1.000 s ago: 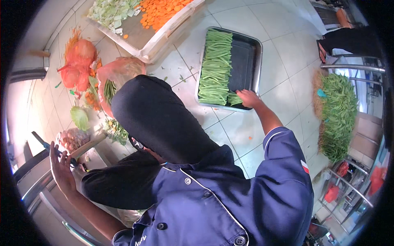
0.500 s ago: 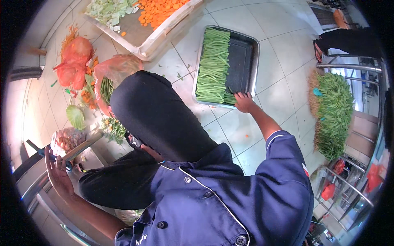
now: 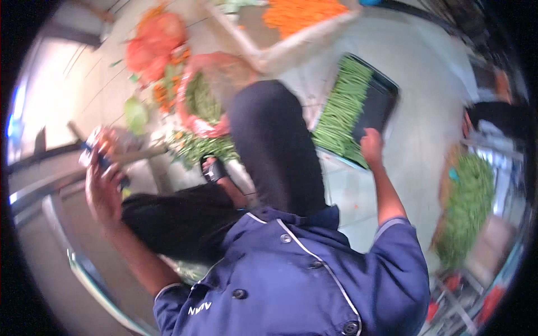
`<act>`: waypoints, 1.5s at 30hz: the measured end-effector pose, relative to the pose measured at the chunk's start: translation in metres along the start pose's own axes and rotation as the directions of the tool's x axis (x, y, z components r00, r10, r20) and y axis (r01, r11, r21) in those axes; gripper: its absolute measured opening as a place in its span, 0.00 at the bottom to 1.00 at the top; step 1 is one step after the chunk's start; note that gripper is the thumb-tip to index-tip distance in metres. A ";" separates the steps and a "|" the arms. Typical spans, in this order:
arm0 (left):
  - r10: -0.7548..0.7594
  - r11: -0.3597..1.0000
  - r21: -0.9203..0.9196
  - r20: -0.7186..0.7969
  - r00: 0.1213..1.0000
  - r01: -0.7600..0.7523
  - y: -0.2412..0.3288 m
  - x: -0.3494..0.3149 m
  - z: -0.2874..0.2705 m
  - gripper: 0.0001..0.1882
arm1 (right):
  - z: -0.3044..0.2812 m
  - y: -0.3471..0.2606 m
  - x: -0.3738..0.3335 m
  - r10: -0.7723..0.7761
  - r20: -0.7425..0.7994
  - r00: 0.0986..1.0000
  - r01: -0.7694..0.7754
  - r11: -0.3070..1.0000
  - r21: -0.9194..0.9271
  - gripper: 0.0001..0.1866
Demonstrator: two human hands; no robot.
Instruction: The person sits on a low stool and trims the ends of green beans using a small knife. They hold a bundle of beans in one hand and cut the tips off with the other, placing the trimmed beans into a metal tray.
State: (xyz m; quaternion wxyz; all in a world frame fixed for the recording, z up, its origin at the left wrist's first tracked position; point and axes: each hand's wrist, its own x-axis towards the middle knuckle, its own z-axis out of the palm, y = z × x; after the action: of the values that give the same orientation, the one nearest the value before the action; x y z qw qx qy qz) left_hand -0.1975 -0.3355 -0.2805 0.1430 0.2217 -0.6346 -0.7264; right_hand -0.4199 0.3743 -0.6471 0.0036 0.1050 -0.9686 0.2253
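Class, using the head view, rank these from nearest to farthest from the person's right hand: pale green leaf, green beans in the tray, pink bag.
1. Green beans: in the tray, just left of the right hand.
2. Pink bag: on the floor, farther left.
3. Pale green leaf: left beyond the bag.

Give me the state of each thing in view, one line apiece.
Tray, part-filled.
Green beans, laid side by side in the tray.
Right hand, at the tray's near end; grip too blurred to tell.
Left hand, raised, fingers partly bent; grip unclear.
Pink bag, open, holding green vegetables.
Crate, open.
Orange pieces, heaped in the crate.
Red bag, crumpled.
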 end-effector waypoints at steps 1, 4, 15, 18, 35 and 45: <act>0.006 1.000 0.009 -0.080 0.997 -0.005 0.001 -0.001 0.026 0.35 | -0.011 -0.015 0.020 -0.042 -0.137 0.990 0.057 0.993 0.107 0.15; 0.064 0.996 0.072 -0.184 0.981 -0.051 0.007 0.001 0.072 0.23 | -0.065 -0.125 0.089 0.021 -0.181 0.983 0.091 0.803 0.589 0.13; 0.105 0.993 -0.087 0.312 0.944 -0.082 0.011 0.058 0.171 0.05 | -0.151 -0.552 0.171 -0.754 0.265 0.601 0.228 0.480 0.847 0.22; 0.062 0.998 -0.022 0.384 0.921 -0.058 0.023 0.088 0.154 0.06 | -0.132 -0.580 0.184 -0.737 0.261 0.623 0.143 0.436 0.889 0.21; -0.331 0.345 0.819 -0.352 0.876 0.459 -0.327 0.169 0.119 0.55 | -0.132 -0.598 0.210 -0.502 0.175 0.847 0.059 0.417 0.907 0.20; -0.195 0.220 0.817 -0.499 0.845 0.533 -0.349 0.198 0.143 0.54 | -0.132 -0.594 0.219 -0.454 0.215 0.865 0.003 0.431 0.902 0.21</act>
State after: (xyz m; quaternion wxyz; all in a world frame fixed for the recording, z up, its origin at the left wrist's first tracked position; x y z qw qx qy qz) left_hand -0.4142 -0.2556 -0.6384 -0.0977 0.5095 -0.8330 -0.1922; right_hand -0.5179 -0.1328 -0.2577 -0.2321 0.2724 -0.6616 0.6589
